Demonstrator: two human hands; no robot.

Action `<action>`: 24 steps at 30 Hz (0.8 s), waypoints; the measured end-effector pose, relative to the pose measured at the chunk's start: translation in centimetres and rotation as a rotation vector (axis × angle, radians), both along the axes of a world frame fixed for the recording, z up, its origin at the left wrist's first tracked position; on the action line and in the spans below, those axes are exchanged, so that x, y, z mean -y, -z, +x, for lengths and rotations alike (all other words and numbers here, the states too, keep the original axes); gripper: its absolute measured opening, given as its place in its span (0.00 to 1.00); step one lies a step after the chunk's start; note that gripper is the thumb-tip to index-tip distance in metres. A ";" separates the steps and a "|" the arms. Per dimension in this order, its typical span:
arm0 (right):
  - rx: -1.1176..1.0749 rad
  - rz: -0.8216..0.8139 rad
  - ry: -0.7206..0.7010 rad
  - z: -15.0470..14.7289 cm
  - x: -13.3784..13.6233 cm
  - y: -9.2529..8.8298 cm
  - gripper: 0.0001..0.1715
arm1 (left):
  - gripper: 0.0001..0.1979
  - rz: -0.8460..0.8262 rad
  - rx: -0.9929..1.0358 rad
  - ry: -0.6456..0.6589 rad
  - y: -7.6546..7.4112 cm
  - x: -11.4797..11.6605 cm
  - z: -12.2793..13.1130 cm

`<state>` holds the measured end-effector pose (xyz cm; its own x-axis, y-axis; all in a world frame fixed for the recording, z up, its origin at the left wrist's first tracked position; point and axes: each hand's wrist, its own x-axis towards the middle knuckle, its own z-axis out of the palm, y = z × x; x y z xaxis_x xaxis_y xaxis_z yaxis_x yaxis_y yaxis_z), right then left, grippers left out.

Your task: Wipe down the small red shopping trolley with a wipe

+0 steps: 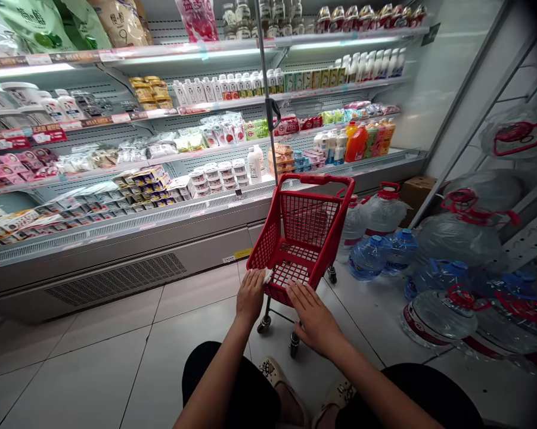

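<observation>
Small red plastic shopping cart with mesh walls [299,241] seen upright on its wheels at centre, on pale tiled floor [188,351]. Near rim's left corner covered by the left hand [251,292], fingers curled, crumpled white wipe [267,275] held at their tips. Right hand [310,313] laid along the same rim farther right, fingers extended, nothing gripped. Far side bounded by long grey refrigerated display case [212,241]; right side crowded by blue-tinted plastic water bottles [371,255]. Widest floor stretch left of cart.
</observation>
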<state>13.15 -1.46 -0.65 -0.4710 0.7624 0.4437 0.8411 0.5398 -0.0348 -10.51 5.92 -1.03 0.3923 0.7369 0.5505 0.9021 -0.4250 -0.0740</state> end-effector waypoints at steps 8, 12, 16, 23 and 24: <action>0.014 0.002 0.047 2.5 0.9 0.5 0.57 | 0.22 0.024 0.022 0.028 -0.2 1.5 1.9; -0.016 0.007 0.198 3.0 1.3 1.1 0.55 | 0.21 0.030 0.029 0.085 0.2 3.5 5.0; -0.048 0.029 0.243 2.6 1.4 2.3 0.56 | 0.26 0.020 0.003 0.234 0.3 5.3 8.2; -0.031 0.043 0.247 6.8 3.1 1.3 0.51 | 0.25 0.034 -0.240 0.572 -2.0 5.3 8.0; -0.019 0.042 0.257 7.4 3.4 1.0 0.50 | 0.25 0.026 -0.266 0.609 -2.3 5.1 7.6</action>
